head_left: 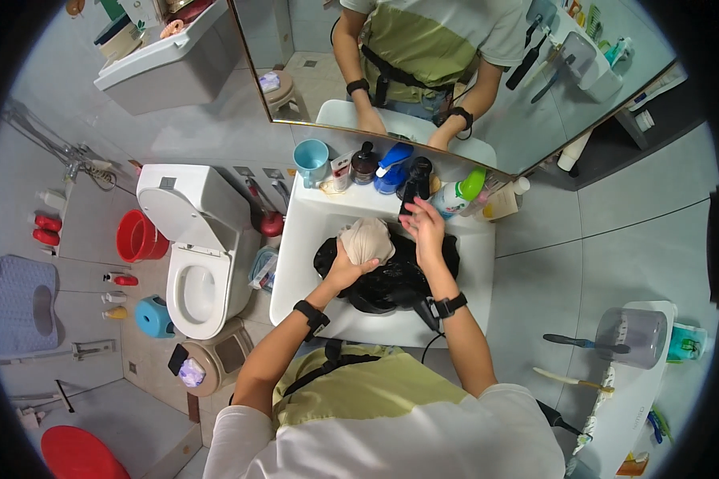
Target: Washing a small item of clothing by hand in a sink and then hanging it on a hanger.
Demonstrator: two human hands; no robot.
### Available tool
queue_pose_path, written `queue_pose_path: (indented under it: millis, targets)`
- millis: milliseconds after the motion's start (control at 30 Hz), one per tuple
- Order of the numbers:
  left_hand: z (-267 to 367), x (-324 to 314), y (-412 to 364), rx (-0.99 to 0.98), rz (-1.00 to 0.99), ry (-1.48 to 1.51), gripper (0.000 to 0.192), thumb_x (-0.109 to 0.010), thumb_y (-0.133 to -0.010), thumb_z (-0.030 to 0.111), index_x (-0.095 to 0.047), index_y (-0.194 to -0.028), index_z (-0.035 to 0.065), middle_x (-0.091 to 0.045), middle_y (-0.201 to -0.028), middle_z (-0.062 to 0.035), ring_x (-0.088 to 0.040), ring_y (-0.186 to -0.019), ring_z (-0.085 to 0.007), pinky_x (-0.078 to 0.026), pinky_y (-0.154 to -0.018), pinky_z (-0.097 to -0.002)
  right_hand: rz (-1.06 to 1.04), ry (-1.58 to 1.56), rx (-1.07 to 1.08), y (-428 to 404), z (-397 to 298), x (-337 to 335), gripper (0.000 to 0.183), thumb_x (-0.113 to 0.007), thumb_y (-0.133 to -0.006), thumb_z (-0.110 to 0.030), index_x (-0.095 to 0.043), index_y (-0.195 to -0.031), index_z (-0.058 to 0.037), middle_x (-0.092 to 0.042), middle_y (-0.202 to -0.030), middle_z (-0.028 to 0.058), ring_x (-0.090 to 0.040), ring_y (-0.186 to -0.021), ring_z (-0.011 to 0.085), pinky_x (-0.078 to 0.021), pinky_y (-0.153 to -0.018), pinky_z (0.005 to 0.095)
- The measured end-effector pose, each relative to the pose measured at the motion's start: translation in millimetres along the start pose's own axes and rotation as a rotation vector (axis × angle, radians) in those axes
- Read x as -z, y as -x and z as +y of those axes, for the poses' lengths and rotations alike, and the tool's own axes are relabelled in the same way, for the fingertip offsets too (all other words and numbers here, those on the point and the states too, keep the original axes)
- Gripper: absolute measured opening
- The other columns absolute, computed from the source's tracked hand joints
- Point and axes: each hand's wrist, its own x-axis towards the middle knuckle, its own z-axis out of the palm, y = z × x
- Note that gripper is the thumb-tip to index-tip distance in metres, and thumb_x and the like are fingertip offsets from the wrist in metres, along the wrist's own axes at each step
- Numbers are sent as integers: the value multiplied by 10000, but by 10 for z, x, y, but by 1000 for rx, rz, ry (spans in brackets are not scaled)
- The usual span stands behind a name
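Observation:
My left hand (346, 270) grips a bunched beige cloth (366, 240) over the white washbasin (283, 302). Wet black fabric (383, 290) lies heaped in the basin beneath it. To the right, my right hand (424, 230) is raised with fingers spread and holds nothing; it is near the faucet (408, 200) at the basin's back. Each wrist wears a black strap.
Along the basin's back ledge stand a light blue cup (311, 157), a blue pump bottle (392, 173), a dark bottle (364, 164) and a green-capped bottle (458, 193). A mirror (311, 60) hangs above. The toilet (198, 293) is at the left.

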Motion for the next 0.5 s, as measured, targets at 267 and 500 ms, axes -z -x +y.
queue_pose_path:
  millis: [267,500]
  targets:
    - [-64,-468,-373,638,-163,403,707,-502,-837,553,-288,-1341,107,-502,-1152,-71,-577,-896,-180,-452,-827,-362,-232,91,129,-166,-275,154,404,-409,-732,53,-567,-1096,-18,-611,-913,87,-576,-719,142,-412,-638,219]
    - [-249,-815,-563,142,215,-382,520,-594,-795,403,-579,-1023,-64,-429,-1240,-253,-363,-1137,-379,-290,-967,-370,199,352,-222,-201,577,727,197,-429,-897,-170,-560,-1028,-103,-589,-828,40,-552,-626,122,-443,-544,249]
